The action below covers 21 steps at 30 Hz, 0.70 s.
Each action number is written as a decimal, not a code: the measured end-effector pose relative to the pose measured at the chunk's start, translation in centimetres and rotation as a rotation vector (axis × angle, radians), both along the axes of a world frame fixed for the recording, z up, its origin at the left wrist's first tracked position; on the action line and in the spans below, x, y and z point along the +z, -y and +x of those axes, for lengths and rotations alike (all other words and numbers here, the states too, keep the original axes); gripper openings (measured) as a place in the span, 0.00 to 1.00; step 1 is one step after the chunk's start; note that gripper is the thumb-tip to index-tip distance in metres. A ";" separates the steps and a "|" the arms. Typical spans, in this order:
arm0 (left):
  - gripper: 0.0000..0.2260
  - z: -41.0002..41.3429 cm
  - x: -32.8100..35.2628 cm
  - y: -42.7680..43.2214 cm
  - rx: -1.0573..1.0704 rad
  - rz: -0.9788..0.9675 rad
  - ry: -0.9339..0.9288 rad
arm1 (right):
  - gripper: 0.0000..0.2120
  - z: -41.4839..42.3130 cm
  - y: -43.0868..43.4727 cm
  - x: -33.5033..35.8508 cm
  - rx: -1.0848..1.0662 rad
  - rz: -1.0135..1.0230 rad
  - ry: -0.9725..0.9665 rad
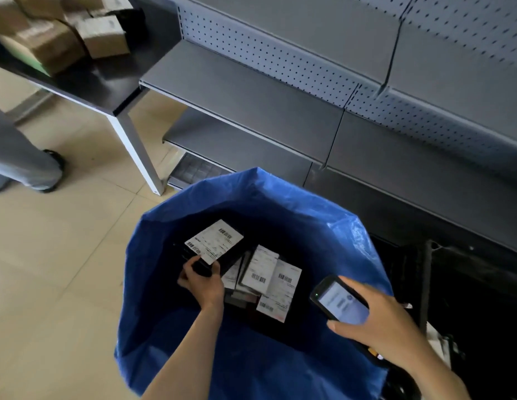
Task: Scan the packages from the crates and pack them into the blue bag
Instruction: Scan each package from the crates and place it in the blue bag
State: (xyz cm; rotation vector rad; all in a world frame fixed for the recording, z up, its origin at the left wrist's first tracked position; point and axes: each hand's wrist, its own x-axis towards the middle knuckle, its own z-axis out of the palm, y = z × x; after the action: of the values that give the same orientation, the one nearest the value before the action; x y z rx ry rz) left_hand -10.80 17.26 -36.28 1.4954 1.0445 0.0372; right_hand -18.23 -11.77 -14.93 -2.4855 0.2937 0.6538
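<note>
A big blue bag (332, 226) stands open on the floor below me. Inside it lie several dark packages with white barcode labels (269, 277). My left hand (204, 280) reaches down into the bag and grips the near edge of a black package with a white label (214, 243), held tilted above the pile. My right hand (384, 321) holds a handheld scanner (339, 303) with a lit screen over the bag's right rim.
Grey metal shelves (251, 90) with pegboard backing stand behind the bag. A dark table (107, 82) at upper left carries several cardboard boxes (66, 36). Another person's leg and shoe (29, 166) are on the tiled floor at left. A dark crate (468, 284) sits at right.
</note>
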 end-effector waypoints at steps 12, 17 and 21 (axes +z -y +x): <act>0.29 -3.9 -5.5 2.8 -0.216 -0.052 -0.180 | 0.37 -1.1 0.2 -2.4 -0.048 0.064 0.011; 0.24 -4.5 -7.1 2.9 -0.436 -0.040 -0.304 | 0.38 -1.9 0.3 -3.3 0.008 0.044 -0.022; 0.26 -4.8 -7.6 1.5 -0.656 0.020 -0.362 | 0.36 -2.4 -0.4 -3.6 0.034 0.027 -0.003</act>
State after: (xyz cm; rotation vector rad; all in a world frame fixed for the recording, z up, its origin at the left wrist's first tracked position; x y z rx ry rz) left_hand -15.64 15.78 -43.91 1.8406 0.7827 -0.7079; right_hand -20.64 -11.35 -18.57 -2.4691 0.2431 0.6711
